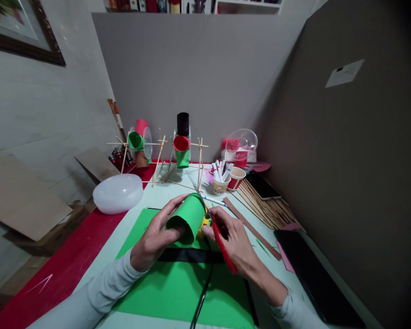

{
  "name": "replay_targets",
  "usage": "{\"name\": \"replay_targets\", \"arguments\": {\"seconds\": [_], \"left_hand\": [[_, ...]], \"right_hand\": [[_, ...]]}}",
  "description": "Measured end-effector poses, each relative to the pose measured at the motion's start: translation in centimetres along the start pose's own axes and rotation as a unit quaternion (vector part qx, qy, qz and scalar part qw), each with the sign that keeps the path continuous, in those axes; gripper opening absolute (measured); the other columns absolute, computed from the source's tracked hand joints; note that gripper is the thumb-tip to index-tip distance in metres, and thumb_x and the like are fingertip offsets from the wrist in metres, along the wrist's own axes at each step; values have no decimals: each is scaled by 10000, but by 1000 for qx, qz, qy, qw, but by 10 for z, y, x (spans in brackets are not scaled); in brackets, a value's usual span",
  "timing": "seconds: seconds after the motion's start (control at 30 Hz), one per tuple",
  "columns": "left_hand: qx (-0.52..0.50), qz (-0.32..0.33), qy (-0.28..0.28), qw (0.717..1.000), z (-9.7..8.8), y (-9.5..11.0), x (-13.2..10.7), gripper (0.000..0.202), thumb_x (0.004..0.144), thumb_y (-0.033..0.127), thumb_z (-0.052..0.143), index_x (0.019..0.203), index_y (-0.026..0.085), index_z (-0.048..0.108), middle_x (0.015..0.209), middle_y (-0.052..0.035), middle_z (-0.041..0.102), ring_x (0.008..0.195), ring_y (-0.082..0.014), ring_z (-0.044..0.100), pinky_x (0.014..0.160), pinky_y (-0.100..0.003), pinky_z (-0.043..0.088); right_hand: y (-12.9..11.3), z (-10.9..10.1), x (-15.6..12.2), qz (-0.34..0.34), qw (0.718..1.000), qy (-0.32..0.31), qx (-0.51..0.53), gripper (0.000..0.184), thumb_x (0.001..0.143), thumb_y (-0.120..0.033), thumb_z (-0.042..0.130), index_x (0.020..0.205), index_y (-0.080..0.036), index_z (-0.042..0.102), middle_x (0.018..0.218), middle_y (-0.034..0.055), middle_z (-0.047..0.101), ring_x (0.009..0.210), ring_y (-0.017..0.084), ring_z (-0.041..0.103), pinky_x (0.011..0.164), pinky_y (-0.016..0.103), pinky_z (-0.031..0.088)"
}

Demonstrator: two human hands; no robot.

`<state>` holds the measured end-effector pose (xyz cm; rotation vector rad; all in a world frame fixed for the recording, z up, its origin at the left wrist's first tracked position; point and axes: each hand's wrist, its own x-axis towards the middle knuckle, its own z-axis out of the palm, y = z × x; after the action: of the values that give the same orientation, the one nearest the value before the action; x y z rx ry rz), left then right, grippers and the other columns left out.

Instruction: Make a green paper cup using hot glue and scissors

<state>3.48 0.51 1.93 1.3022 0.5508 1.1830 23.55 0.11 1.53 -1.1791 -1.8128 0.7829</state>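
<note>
My left hand (157, 233) is closed around a green paper tube (188, 217), with the thumb inside its near opening. Red-handled scissors (222, 246) are in my right hand (234, 237), their blades pointing up and away along the tube's right edge. Whether the blades touch the paper I cannot tell. A yellow object (203, 227) shows between the tube and my right fingers, mostly hidden. Below both hands a green sheet (171, 292) lies on the table, with a black strip (192, 256) across it and a black cord (202, 297) running toward me.
Two stick frames carrying coloured tubes (182, 144) stand at the back. A translucent bowl (118, 194) sits at left. To the right are a cup of markers (221, 185), a red-and-white cup (236, 178), wooden sticks (267, 203), a phone (263, 187) and a long black object (315, 274).
</note>
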Motion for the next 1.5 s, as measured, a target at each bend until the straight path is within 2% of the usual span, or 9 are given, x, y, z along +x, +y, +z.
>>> {"name": "replay_targets", "arguments": {"seconds": [0.3,0.43,0.77,0.97,1.23,1.5], "left_hand": [[-8,4,-16,1000,0,-1,1,685,772,362,701,1403,203,486,1430,-102,562,1367,-383,443,1133,-457,341],[-7,7,-22,1000,-4,-3,1,669,789,342,679,1414,220,475,1452,-93,540,1382,-377,422,1147,-468,315],[2,2,-5,1000,-5,-3,1,680,770,379,707,1400,223,503,1455,-92,534,1386,-390,410,1127,-456,342],[1,-5,-6,1000,-7,-2,3,684,765,379,704,1398,205,509,1445,-106,546,1372,-398,429,1154,-485,308],[79,-3,-54,995,-24,2,6,696,784,378,673,1432,221,474,1492,-92,498,1401,-408,384,1174,-510,268],[143,12,-71,987,-33,10,10,681,789,351,655,1436,229,484,1531,-58,460,1458,-373,300,1191,-477,257]], "right_hand": [[-2,-1,0,3,1000,4,-6,188,858,-372,622,843,-197,556,610,-72,390,571,119,342,544,243,254],[-3,-1,-1,4,1000,1,-8,189,861,-367,619,812,-197,554,601,-72,385,568,118,340,543,239,256],[0,0,0,-4,1000,8,-22,206,869,-365,619,780,-202,530,589,-77,344,562,114,299,533,234,238],[1,-1,0,-15,999,8,-37,229,884,-389,608,775,-200,540,589,-72,361,563,115,297,536,231,255],[-1,-5,0,-24,998,0,-57,265,901,-419,584,758,-209,510,588,-70,368,564,118,286,531,234,270],[-6,-10,0,-30,996,-14,-83,276,910,-386,568,716,-217,470,579,-62,439,549,120,325,538,245,286]]}}
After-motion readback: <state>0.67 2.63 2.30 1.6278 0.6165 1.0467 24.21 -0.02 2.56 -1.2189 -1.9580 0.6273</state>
